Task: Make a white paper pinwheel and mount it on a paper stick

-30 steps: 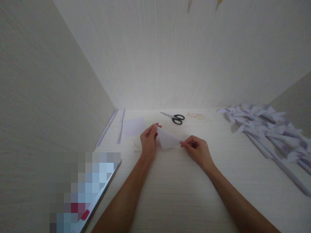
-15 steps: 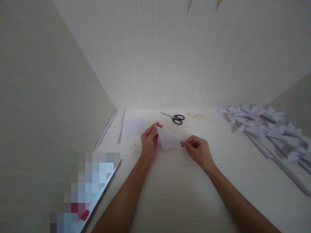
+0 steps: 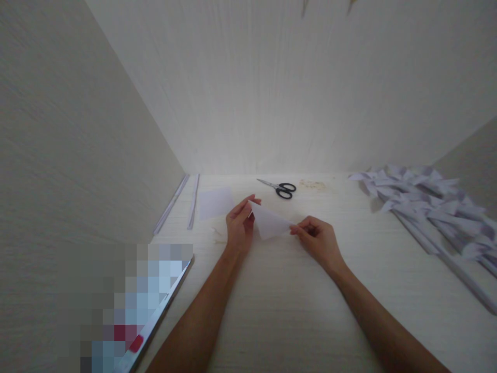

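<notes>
A white paper folded into a triangle (image 3: 268, 223) is held just above the pale wooden desk (image 3: 295, 300). My left hand (image 3: 238, 226) pinches its left corner between thumb and fingers. At the opposite corner my right hand (image 3: 316, 240) pinches the paper's right tip. The fold hangs down between the two hands.
Black-handled scissors (image 3: 280, 188) lie behind the hands near the back wall. A square white sheet (image 3: 215, 202) and thin paper strips (image 3: 192, 201) lie at the left. Several folded paper pinwheels on sticks (image 3: 427, 202) are piled at the right. A blurred flat object (image 3: 128, 305) sits at the front left.
Both hands have stayed nearly still on the folded paper; the fingers have shifted only slightly along its corners.
</notes>
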The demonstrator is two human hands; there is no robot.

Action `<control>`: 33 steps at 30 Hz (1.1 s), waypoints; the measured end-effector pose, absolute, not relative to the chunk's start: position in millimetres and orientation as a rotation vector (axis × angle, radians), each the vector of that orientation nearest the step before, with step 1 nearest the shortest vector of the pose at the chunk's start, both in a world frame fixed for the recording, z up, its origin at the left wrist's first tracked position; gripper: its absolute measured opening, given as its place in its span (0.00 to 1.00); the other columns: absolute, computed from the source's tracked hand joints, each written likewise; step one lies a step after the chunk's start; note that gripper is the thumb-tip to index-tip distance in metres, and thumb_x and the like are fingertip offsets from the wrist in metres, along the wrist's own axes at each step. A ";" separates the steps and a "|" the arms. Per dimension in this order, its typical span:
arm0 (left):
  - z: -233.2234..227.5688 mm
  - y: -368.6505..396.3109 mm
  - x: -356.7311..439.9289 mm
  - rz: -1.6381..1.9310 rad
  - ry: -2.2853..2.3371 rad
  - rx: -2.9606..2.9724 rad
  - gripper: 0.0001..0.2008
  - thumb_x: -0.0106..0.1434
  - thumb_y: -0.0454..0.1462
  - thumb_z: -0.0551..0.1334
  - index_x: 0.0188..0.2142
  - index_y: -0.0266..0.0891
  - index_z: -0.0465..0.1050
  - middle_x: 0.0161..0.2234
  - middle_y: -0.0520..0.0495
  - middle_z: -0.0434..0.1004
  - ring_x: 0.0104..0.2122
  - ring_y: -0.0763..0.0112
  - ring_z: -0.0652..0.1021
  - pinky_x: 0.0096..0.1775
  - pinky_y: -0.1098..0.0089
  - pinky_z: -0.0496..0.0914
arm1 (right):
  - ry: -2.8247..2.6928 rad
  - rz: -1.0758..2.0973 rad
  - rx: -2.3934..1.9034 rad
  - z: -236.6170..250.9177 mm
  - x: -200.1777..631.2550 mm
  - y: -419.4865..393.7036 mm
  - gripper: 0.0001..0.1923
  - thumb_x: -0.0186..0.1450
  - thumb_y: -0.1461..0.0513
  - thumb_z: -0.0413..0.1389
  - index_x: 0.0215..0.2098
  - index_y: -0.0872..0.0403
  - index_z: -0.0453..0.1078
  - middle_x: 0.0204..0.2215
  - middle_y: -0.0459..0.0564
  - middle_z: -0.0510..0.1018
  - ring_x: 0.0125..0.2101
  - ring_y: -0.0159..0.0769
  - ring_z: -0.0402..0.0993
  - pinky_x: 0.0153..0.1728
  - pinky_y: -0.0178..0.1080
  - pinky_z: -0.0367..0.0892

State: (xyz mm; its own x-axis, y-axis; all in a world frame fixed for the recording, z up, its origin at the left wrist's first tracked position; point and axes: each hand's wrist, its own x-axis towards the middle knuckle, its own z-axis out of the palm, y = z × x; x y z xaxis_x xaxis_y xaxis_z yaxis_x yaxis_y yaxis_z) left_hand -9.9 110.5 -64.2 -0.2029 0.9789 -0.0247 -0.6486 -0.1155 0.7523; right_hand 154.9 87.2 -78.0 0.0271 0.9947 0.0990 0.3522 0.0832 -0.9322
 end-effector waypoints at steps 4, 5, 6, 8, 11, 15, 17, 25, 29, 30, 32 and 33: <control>-63.7 110.5 -9.7 1.652 0.784 0.587 0.07 0.46 0.34 0.63 0.28 0.37 0.74 0.27 0.48 0.74 0.27 0.76 0.72 0.29 0.75 0.64 | -1.477 0.912 -1.413 -76.6 154.3 86.3 0.14 0.51 0.54 0.55 0.19 0.58 0.66 0.11 0.41 0.61 0.13 0.23 0.51 0.13 0.29 0.45; -63.5 110.5 -9.6 1.654 0.784 0.587 0.07 0.46 0.34 0.63 0.28 0.37 0.74 0.26 0.48 0.74 0.27 0.76 0.72 0.29 0.75 0.64 | -1.477 0.914 -1.412 -76.4 154.1 86.1 0.14 0.51 0.55 0.55 0.19 0.58 0.66 0.11 0.41 0.61 0.13 0.23 0.51 0.13 0.29 0.45; -63.4 110.6 -9.5 1.658 0.783 0.587 0.07 0.46 0.34 0.63 0.27 0.37 0.74 0.26 0.48 0.74 0.27 0.76 0.72 0.29 0.75 0.64 | -1.477 0.916 -1.412 -76.3 154.0 86.1 0.13 0.51 0.55 0.55 0.19 0.58 0.66 0.11 0.41 0.61 0.13 0.23 0.51 0.13 0.29 0.45; -63.3 110.7 -9.3 1.666 0.779 0.581 0.06 0.45 0.34 0.63 0.26 0.36 0.74 0.26 0.48 0.74 0.27 0.76 0.72 0.30 0.75 0.64 | -1.478 0.920 -1.411 -76.2 154.0 86.1 0.14 0.52 0.55 0.55 0.19 0.58 0.66 0.11 0.41 0.61 0.13 0.23 0.50 0.13 0.29 0.44; -63.5 110.9 -9.2 1.673 0.783 0.568 0.06 0.45 0.34 0.63 0.25 0.36 0.74 0.26 0.48 0.74 0.27 0.76 0.72 0.30 0.75 0.64 | -1.490 0.918 -1.409 -76.7 154.3 86.5 0.14 0.52 0.55 0.55 0.19 0.58 0.66 0.11 0.41 0.61 0.13 0.23 0.50 0.13 0.29 0.44; -64.1 111.3 -9.2 1.679 0.805 0.564 0.06 0.44 0.35 0.63 0.25 0.37 0.74 0.26 0.48 0.74 0.27 0.76 0.72 0.30 0.74 0.64 | -1.499 0.912 -1.402 -77.3 154.7 86.4 0.14 0.52 0.54 0.55 0.19 0.58 0.66 0.11 0.41 0.61 0.13 0.23 0.50 0.13 0.29 0.44; -64.3 111.4 -9.2 1.679 0.823 0.567 0.06 0.44 0.35 0.63 0.25 0.37 0.74 0.27 0.48 0.74 0.27 0.76 0.72 0.30 0.74 0.64 | -1.490 0.918 -1.396 -77.1 154.6 86.1 0.14 0.52 0.54 0.55 0.19 0.57 0.66 0.10 0.41 0.61 0.13 0.23 0.50 0.13 0.29 0.44; -64.4 111.6 -9.7 1.681 0.838 0.566 0.05 0.44 0.35 0.64 0.24 0.37 0.74 0.26 0.48 0.74 0.26 0.77 0.71 0.29 0.75 0.63 | -1.494 0.913 -1.410 -74.9 153.9 85.0 0.14 0.51 0.54 0.55 0.19 0.58 0.66 0.10 0.41 0.61 0.13 0.23 0.51 0.13 0.29 0.45; -65.0 111.9 -9.3 1.684 0.841 0.583 0.05 0.45 0.35 0.63 0.25 0.37 0.74 0.26 0.49 0.74 0.26 0.77 0.71 0.29 0.75 0.63 | -1.499 0.911 -1.415 -74.4 153.8 85.1 0.14 0.51 0.54 0.55 0.19 0.58 0.66 0.10 0.41 0.61 0.13 0.23 0.50 0.13 0.29 0.44; -65.2 112.0 -9.1 1.690 0.845 0.588 0.05 0.45 0.35 0.63 0.25 0.37 0.74 0.25 0.49 0.74 0.26 0.77 0.71 0.29 0.75 0.63 | -1.501 0.908 -1.415 -74.3 153.8 85.2 0.14 0.51 0.54 0.55 0.19 0.58 0.66 0.10 0.41 0.61 0.13 0.23 0.50 0.13 0.29 0.44; -65.4 112.3 -8.8 1.701 0.856 0.591 0.05 0.45 0.35 0.62 0.25 0.37 0.74 0.25 0.49 0.74 0.26 0.77 0.71 0.29 0.75 0.63 | -1.506 0.896 -1.420 -74.4 153.9 85.4 0.14 0.51 0.54 0.55 0.19 0.57 0.66 0.10 0.41 0.61 0.13 0.23 0.50 0.13 0.29 0.44; -65.4 112.4 -8.7 1.705 0.860 0.591 0.05 0.45 0.35 0.62 0.24 0.37 0.74 0.25 0.49 0.74 0.26 0.77 0.71 0.29 0.75 0.62 | -1.509 0.888 -1.423 -74.5 153.9 85.5 0.14 0.51 0.54 0.55 0.18 0.57 0.66 0.10 0.41 0.61 0.13 0.23 0.51 0.13 0.29 0.45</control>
